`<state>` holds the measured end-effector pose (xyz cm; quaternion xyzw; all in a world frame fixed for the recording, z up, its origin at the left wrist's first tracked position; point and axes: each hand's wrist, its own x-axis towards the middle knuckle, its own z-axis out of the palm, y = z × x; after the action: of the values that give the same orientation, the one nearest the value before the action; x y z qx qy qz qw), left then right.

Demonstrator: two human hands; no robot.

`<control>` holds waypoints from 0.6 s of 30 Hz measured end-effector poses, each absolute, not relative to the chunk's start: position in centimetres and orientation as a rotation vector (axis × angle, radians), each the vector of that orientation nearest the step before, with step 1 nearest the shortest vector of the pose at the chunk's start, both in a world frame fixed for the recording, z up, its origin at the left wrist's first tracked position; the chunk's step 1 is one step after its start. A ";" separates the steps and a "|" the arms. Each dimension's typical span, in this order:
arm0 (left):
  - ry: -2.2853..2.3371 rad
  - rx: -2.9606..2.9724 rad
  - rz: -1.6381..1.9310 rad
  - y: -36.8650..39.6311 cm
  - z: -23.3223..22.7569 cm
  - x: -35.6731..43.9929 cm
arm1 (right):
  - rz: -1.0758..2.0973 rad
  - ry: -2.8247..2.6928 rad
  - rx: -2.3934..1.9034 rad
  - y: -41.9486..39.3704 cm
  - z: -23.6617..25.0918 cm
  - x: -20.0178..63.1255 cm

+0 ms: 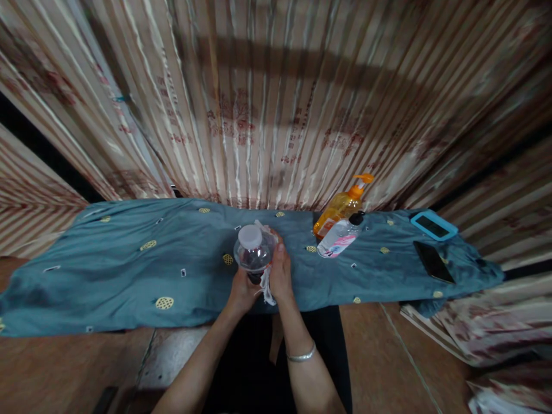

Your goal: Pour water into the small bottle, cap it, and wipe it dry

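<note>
A clear plastic bottle (253, 253) with a white cap and dark liquid at its bottom stands over the blue cloth-covered table (129, 270). My left hand (241, 292) grips the bottle's lower part from below. My right hand (281, 270) presses a white rag (267, 287) against the bottle's right side; the rag hangs down between my hands.
An orange pump bottle (340, 208) and a clear bottle with a black cap (338, 240) stand right of my hands. Two phones lie at the table's right end, one in a blue case (433, 225), one black (433, 261). Striped curtains hang behind. Folded fabric lies at the lower right.
</note>
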<state>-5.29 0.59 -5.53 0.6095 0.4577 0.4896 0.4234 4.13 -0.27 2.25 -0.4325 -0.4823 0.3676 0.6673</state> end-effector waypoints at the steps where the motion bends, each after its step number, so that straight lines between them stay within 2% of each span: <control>1: 1.170 1.521 1.201 0.6 -5.5 -5.5 | 0.857 -1.075 -1.000 0.0 1.1 4.3; 6: 1.344 1.583 1.125 0.5 -4.7 -6.0 | 0.922 -0.930 -1.133 0.6 -4.0 5.3; 9: 1.338 1.614 1.146 0.2 -4.5 -6.0 | 0.911 -0.873 -1.144 0.1 -4.5 5.4; 18: 1.333 1.675 1.213 -0.1 -5.5 -6.4 | 0.785 -1.034 -1.005 -1.4 4.8 4.8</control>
<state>-6.36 -0.14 -5.54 0.6418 0.5107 0.4646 0.3339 4.81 -1.44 4.82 -0.4480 -0.4607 0.3497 0.6817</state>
